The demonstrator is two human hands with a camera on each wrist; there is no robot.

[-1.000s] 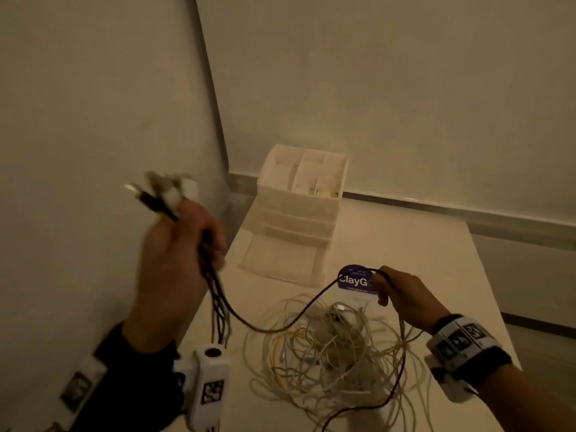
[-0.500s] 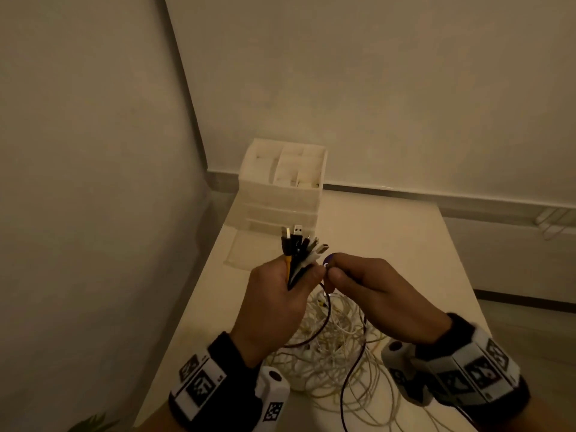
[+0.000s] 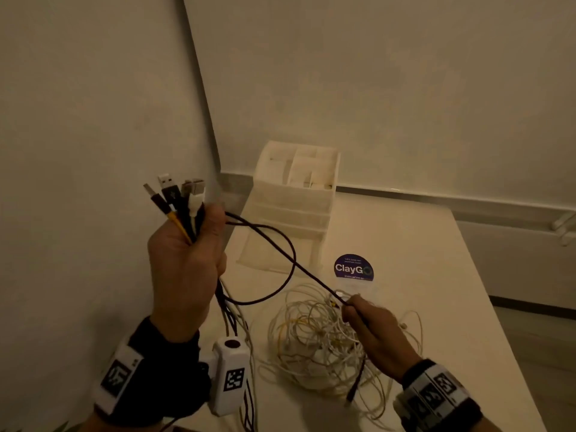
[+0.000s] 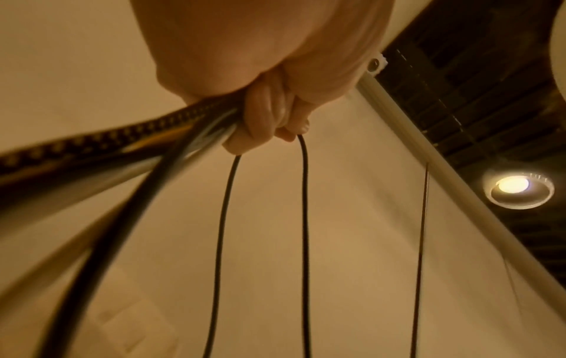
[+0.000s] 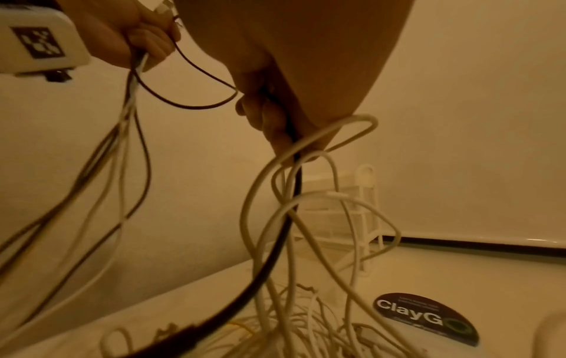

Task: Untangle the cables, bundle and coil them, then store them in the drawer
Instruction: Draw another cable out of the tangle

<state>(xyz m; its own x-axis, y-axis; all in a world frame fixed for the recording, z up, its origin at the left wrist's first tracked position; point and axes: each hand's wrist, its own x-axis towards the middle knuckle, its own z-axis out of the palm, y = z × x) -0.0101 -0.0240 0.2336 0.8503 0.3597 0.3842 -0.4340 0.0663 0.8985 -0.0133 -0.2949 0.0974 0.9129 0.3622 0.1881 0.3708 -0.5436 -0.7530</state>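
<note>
Hands are separating again: left hand (image 3: 184, 269) is clenching the plug bundle (image 3: 182, 201) left of the drawer unit (image 3: 296, 198), right hand (image 3: 374, 332) pinching the dark cable (image 3: 280, 251) above the tangle (image 3: 327, 344).

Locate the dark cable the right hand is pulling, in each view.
Head: dark cable runs centre, from left hand to right hand.
Left wrist: thin loop hanging below the fingers.
Right wrist: drops centre from the fist.
Shared landmark: left hand.
</note>
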